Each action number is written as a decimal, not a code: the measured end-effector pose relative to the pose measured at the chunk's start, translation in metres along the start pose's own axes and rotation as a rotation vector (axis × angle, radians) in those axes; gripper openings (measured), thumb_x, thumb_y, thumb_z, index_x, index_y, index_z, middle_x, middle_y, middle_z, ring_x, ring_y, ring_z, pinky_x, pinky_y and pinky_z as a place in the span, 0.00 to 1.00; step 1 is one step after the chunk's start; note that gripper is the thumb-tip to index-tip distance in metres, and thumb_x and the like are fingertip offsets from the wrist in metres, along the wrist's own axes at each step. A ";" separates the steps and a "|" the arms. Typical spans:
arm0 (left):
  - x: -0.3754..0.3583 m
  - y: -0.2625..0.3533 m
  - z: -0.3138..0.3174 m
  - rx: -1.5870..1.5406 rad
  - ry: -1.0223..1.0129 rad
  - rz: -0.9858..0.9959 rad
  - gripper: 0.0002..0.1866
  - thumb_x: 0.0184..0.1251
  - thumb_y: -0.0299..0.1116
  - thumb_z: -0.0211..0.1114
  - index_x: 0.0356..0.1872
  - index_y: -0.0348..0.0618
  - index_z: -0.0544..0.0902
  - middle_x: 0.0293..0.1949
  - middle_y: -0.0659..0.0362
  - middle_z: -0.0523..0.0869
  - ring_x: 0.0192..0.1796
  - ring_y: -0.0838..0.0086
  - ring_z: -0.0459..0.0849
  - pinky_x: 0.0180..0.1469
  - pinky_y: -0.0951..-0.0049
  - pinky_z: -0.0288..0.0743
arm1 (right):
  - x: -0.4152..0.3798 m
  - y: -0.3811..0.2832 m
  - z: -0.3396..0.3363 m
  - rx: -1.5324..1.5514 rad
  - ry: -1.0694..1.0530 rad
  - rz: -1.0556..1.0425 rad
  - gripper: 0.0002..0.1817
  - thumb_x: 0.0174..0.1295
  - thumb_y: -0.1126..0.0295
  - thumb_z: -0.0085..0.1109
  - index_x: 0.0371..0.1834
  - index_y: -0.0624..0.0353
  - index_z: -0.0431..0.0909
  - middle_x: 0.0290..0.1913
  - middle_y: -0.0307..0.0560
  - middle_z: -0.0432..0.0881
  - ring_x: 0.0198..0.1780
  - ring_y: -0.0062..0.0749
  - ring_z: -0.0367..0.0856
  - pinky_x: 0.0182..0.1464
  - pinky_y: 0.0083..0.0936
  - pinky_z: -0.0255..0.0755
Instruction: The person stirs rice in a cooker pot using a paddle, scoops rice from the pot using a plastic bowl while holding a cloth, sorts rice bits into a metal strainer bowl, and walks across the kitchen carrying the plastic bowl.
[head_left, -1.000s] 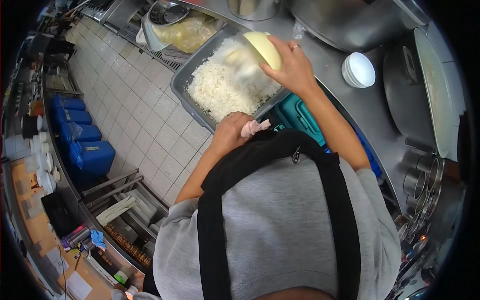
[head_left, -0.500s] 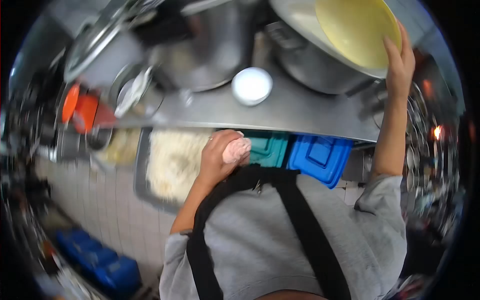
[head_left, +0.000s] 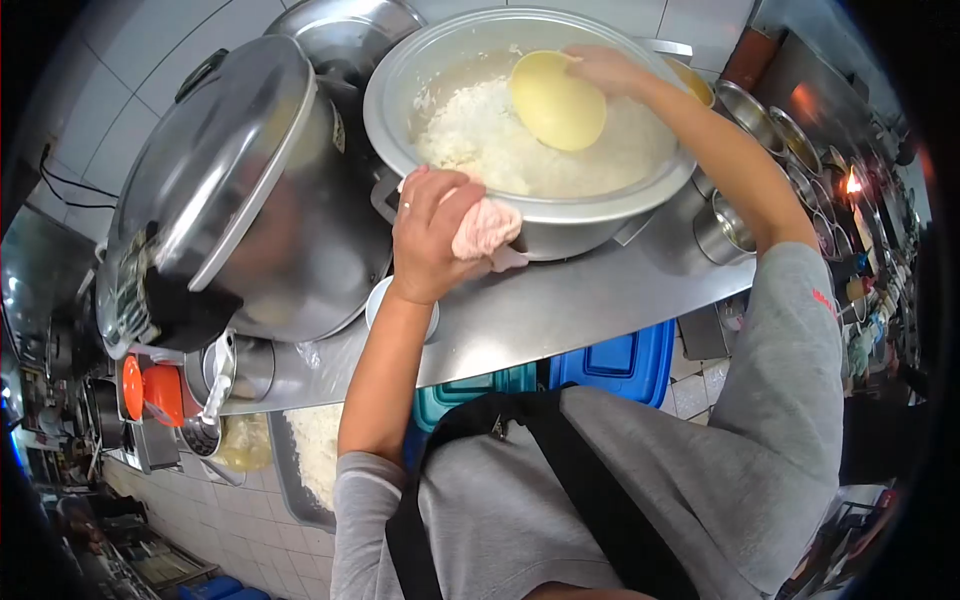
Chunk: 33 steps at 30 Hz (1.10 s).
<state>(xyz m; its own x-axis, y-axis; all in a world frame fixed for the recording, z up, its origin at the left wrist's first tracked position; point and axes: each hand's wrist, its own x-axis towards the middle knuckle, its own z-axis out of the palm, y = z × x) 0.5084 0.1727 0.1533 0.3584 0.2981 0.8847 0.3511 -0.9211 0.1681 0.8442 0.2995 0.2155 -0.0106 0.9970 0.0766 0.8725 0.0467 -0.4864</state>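
Note:
A large metal pot (head_left: 590, 215) of cooked white rice (head_left: 480, 125) stands on the steel counter. My right hand (head_left: 610, 72) reaches over its far right rim and grips a yellow bowl (head_left: 558, 102), which is tilted low over the rice with its rounded side showing. At the near left of the rim, my left hand (head_left: 432, 235) is closed around a bunched pink cloth (head_left: 486, 228), right by the pot's side handle. Below that wrist, a white bowl (head_left: 402, 310) sits partly hidden on the counter.
Left of the pot is a big lidded steel pot (head_left: 230, 200). Metal containers (head_left: 722, 228) crowd the right, near a flame (head_left: 853, 182). Under the counter edge (head_left: 560, 352) are a blue lid (head_left: 615, 365), a green lid (head_left: 470, 392) and a grey tub (head_left: 290, 470) of white grains.
My view has turned toward the pot. The yellow bowl has gone from the rim down into the pot, and my left hand has risen with the cloth to the pot's side.

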 end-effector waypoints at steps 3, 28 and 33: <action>-0.004 -0.006 0.006 -0.004 -0.014 0.023 0.32 0.30 0.40 0.78 0.45 0.46 0.80 0.44 0.54 0.78 0.46 0.55 0.77 0.52 0.55 0.72 | 0.010 -0.002 0.028 0.037 -0.007 -0.083 0.27 0.61 0.57 0.50 0.63 0.54 0.72 0.57 0.51 0.78 0.54 0.41 0.78 0.52 0.34 0.74; 0.001 -0.007 0.018 0.134 0.096 0.056 0.24 0.34 0.42 0.75 0.37 0.49 0.79 0.39 0.59 0.78 0.42 0.62 0.78 0.46 0.60 0.73 | 0.031 -0.077 0.085 0.395 -0.807 -0.229 0.23 0.58 0.59 0.52 0.53 0.61 0.78 0.47 0.43 0.81 0.47 0.27 0.76 0.52 0.26 0.69; 0.002 -0.005 0.015 0.153 0.067 0.041 0.24 0.34 0.42 0.75 0.37 0.49 0.79 0.40 0.60 0.77 0.45 0.62 0.77 0.47 0.60 0.72 | 0.019 -0.059 0.083 0.399 -0.887 -0.220 0.22 0.60 0.61 0.52 0.54 0.61 0.78 0.46 0.42 0.81 0.45 0.26 0.76 0.50 0.25 0.70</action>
<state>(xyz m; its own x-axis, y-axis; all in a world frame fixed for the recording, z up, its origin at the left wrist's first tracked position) 0.5204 0.1817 0.1473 0.3188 0.2391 0.9172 0.4667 -0.8818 0.0677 0.7521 0.3205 0.1731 -0.6558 0.6414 -0.3982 0.5805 0.0911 -0.8092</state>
